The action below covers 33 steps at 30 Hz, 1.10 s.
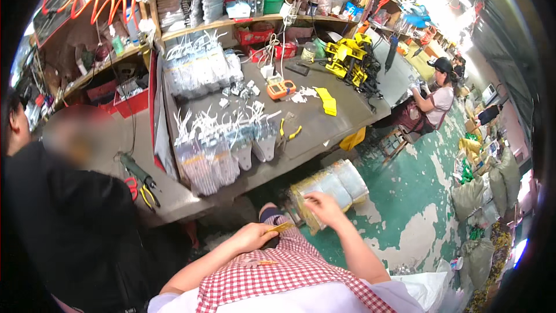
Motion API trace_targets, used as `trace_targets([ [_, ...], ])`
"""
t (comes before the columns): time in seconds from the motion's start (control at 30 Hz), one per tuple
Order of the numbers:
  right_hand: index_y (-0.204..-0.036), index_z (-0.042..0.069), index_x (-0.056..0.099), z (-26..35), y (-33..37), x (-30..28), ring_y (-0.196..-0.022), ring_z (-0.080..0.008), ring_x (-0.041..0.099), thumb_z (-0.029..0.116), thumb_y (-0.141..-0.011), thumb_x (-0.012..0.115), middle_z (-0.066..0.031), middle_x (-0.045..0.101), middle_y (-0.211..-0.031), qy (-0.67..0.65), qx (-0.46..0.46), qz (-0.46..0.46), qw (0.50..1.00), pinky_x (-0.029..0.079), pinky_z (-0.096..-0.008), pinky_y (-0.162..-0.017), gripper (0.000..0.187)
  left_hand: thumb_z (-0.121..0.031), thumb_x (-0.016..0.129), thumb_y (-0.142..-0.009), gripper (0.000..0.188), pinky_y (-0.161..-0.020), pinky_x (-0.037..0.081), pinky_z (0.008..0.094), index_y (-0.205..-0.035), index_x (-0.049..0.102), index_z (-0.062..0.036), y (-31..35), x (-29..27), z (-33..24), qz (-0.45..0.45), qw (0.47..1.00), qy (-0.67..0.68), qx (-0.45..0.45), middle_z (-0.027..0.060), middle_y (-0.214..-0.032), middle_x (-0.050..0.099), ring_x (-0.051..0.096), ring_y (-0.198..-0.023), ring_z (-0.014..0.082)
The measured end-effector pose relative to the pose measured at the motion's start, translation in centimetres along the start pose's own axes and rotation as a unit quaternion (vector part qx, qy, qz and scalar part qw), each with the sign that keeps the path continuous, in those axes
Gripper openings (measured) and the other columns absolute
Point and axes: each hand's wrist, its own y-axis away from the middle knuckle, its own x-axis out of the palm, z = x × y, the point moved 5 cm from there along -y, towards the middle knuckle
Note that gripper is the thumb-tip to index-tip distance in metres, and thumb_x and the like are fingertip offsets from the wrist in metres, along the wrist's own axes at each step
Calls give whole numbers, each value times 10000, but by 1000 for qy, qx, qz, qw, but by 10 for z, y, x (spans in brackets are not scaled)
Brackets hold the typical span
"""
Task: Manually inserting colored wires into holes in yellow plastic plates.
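My left hand [253,236] is over my lap, its fingers closed on a flat yellow-brown piece [282,227]. To its right, my right hand [325,206] is at the near side of a box-shaped bundle [336,184] of silver-grey blocks with yellowish wrapping. Its fingers are bent together at the bundle's yellowish edge; what they grip, if anything, is too small to make out. A red-and-white checked apron [272,272] covers my lap below both hands.
A grey workbench [301,130] ahead carries rows of clear-bagged parts with white wires [211,165], an orange multimeter [281,88], yellow-handled pliers [289,130] and yellow tools [350,58]. A person in black [69,226] is close at left; another person [434,101] sits at the far right.
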Motion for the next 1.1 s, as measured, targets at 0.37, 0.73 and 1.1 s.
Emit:
trace_targets([
  [0.37, -940, 54, 636, -49, -301, -183, -795, -249, 633, 188, -787, 605, -129, 646, -835, 136, -64, -96, 984, 491, -333, -721, 205, -247, 551, -891, 333, -814, 430, 254, -1172, 558, -69, -120, -56, 62, -129, 957, 259, -26, 91, -981, 640, 579, -906, 140],
  [0.73, -842, 47, 643, -78, -726, -204, -853, -323, 610, 217, -764, 626, -169, 637, -848, 95, -189, -75, 974, 479, -399, -760, 188, -225, 540, -900, 333, -825, 421, 244, -1183, 546, -49, -332, -67, 76, -267, 912, 272, -152, 75, -999, 631, 567, -917, 130],
  [1.1, -1062, 54, 609, -71, -896, -134, -1021, -306, 577, 243, -753, 574, -196, 596, -1075, 196, -105, -13, 975, 474, -394, -859, 365, -203, 528, -909, 334, -835, 413, 234, -1194, 534, -29, -399, -65, 87, -403, 818, 284, -296, 59, -1016, 622, 554, -929, 119],
])
